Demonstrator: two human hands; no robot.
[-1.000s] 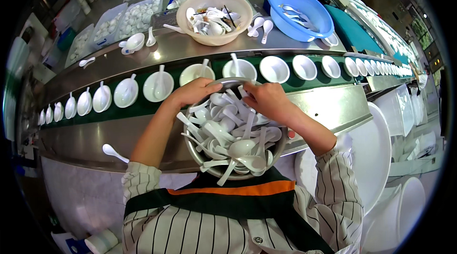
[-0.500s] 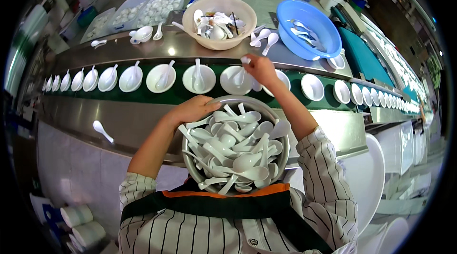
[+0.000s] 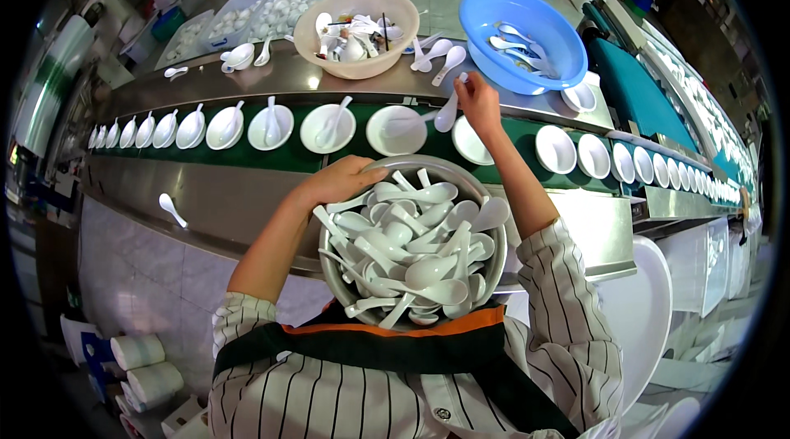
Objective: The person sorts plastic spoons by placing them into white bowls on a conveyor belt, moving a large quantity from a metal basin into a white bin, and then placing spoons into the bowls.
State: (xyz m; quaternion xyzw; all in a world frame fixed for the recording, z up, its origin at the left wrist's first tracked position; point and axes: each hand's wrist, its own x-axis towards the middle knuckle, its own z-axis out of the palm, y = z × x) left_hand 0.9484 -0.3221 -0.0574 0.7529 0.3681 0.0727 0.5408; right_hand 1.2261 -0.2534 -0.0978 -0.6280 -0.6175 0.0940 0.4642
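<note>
My left hand [image 3: 341, 181] is closed on the rim of a round metal basin [image 3: 453, 172], held against my front and heaped with white spoons [image 3: 403, 233]. In my right hand [image 3: 477, 102] a single white spoon [image 3: 446, 115] is pinched by its handle, bowl end down, over the green conveyor belt [image 3: 309, 161]. Just left of it, a white bowl [image 3: 387, 145] on the belt has a spoon lying in it. Under my right wrist is another white bowl [image 3: 469, 143], partly hidden by my hand and forearm. Bowls farther left each hold a spoon.
Bowls without spoons [image 3: 555, 149] line the belt to the right. Behind it stand a beige basin [image 3: 317, 60] of mixed tableware and a blue basin [image 3: 568, 77] with spoons in it. Loose spoons [image 3: 449, 65] lie between these basins. One spoon [image 3: 171, 210] rests on the near metal ledge [image 3: 222, 209].
The bowls have shifted left along the belt. My right hand has moved right, leaving one spoon in a bowl while still holding another. My left hand stays on the basin rim.
</note>
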